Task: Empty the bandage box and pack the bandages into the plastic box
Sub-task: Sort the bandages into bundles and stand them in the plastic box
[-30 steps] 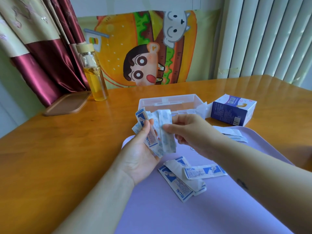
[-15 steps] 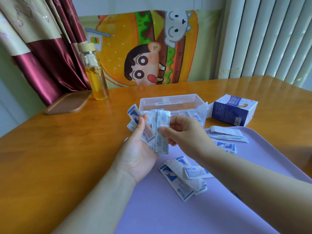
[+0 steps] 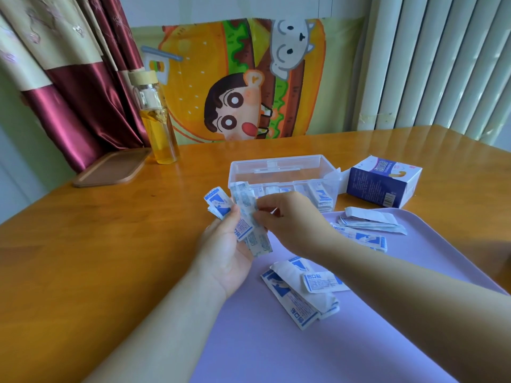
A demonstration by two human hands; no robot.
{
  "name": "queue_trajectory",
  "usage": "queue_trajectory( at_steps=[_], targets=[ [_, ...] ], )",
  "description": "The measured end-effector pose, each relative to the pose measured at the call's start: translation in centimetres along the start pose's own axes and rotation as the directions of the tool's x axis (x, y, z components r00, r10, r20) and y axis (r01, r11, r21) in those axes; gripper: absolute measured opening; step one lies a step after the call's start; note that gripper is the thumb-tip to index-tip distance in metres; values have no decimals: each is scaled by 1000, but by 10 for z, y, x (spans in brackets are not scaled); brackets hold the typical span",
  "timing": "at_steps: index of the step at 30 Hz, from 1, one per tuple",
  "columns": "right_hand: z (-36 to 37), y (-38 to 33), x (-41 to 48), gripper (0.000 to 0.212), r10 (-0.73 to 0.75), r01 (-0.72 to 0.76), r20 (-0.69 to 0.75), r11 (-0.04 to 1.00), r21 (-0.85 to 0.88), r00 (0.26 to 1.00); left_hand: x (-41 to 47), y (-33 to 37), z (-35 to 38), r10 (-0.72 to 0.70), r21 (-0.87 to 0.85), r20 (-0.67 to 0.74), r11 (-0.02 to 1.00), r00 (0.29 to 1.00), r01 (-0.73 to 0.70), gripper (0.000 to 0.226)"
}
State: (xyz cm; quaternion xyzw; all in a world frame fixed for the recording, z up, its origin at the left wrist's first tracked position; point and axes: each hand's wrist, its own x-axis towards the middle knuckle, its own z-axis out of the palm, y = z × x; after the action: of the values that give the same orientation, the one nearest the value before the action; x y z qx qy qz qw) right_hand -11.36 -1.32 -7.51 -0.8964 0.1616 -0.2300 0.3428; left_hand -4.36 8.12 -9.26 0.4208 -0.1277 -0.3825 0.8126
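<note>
Grips a fanned bundle of white-and-blue paper-wrapped bandages [image 3: 244, 217] in the curled left hand [image 3: 225, 254] at mid-frame, pinching one strip with thumb and fingers of the right hand [image 3: 293, 221]. Has more wrapped strips [image 3: 320, 196] standing in the clear rectangular plastic box [image 3: 276, 163] just above the hands, purple-and-white cardboard bandage box [image 3: 384, 182] lying to its right. Shows loose heaps [image 3: 301, 293] on the lilac tray [image 3: 276, 352], lower centre and right.

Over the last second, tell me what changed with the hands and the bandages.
The right hand slid slightly left, its fingers pinching the front bandage and nudging it closer into the fan of bandages held by the left hand. Nothing was picked up or let go. The plastic box, bandage box and loose bandages on the tray stayed put.
</note>
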Motion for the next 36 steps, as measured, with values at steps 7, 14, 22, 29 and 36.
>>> queue_trajectory(
  at_steps=[7, 14, 22, 29, 36],
  targets=[
    [-11, 7, 9, 5, 104, -100, -24, 987, 125, 994, -5, -3, 4, -153, 74, 99, 986, 983, 146, 21],
    [-27, 5, 15, 10, 128, -146, 97, 967, 209, 987, -13, -5, 8, -265, 226, 163, 948, 950, 226, 15],
    [-28, 23, 18, 15, 278, -230, -41, 860, 456, 960, -5, -1, 5, -211, 51, -48, 976, 976, 213, 19],
    [-40, 39, 5, 29, 363, -358, 35, 927, -112, 931, 6, 7, -6, -161, -86, -279, 986, 947, 142, 14],
    [-78, 13, -31, 46, 399, 56, 567, 782, -621, 720, 1, 10, -7, 22, 679, 79, 731, 997, -70, 14]
  ],
)
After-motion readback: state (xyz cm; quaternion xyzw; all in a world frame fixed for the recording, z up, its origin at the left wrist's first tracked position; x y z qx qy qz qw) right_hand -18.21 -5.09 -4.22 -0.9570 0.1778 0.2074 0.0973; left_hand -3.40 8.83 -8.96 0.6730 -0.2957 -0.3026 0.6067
